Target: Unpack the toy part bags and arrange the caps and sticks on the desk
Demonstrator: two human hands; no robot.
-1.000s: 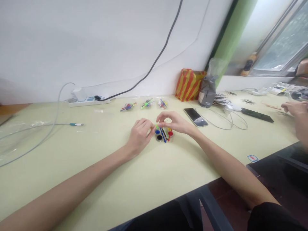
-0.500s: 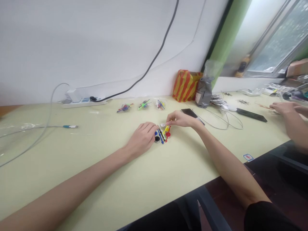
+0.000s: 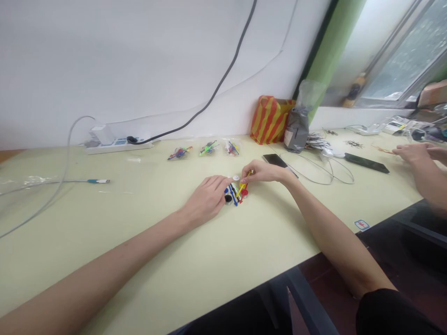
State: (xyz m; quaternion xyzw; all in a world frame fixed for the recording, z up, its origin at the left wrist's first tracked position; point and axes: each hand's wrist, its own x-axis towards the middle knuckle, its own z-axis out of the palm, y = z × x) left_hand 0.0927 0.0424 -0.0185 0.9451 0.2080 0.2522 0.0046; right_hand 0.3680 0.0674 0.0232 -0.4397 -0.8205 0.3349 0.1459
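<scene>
A small cluster of plastic arrow spinners with round bases sits between my hands. My left hand (image 3: 208, 196) lies palm down along the cluster's left side, fingers stretched out and fingertips touching its edge. My right hand (image 3: 261, 171) pinches a yellow arrow spinner (image 3: 240, 190) from above. Close under it is a red arrow spinner (image 3: 244, 192). A blue arrow (image 3: 233, 195) slants beside a black round piece (image 3: 228, 199) near my left fingertips. At the back of the cluster is a white round piece (image 3: 236, 178). My fingers partly cover the pieces.
Behind lie three clear bags of coloured spinners (image 3: 208, 148). A power strip (image 3: 118, 145), striped bag (image 3: 270, 121), grey bag (image 3: 296, 130), phone (image 3: 275, 160) and white cable (image 3: 316, 181) are around. At the far right, another person's hands (image 3: 414, 153) work over the table.
My right hand has closed on the yellow arrow spinner, which has shifted and now overlaps the red one. My left hand stays nearly in place. The view has tilted slightly.
</scene>
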